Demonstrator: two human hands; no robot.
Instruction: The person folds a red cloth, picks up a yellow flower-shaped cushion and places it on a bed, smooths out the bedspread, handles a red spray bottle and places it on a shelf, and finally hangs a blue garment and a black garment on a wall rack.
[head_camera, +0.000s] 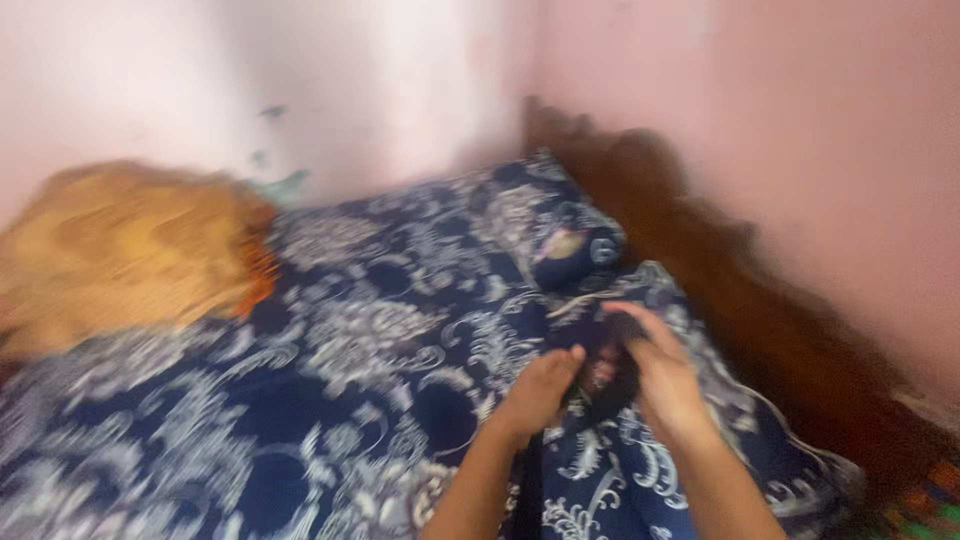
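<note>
While both hands pinch it from either side, dark cloth (600, 375) bunched at near right of patterned bed sheet (350, 350). Left hand (540, 392) and right hand (662, 378) closed on cloth, fingers curled. Loose grip likely to let it slide; heavy blur hides details. Pillow (555, 225) farther back, orange bundle (120, 250) far left.

- Bed (330, 400): fills the foreground.
- Pillow (555, 225): on the bed's far right end.
- Headboard (730, 280): right of the bed, against the wall (800, 130).
- Bundle (120, 250): on the bed's left edge.
</note>
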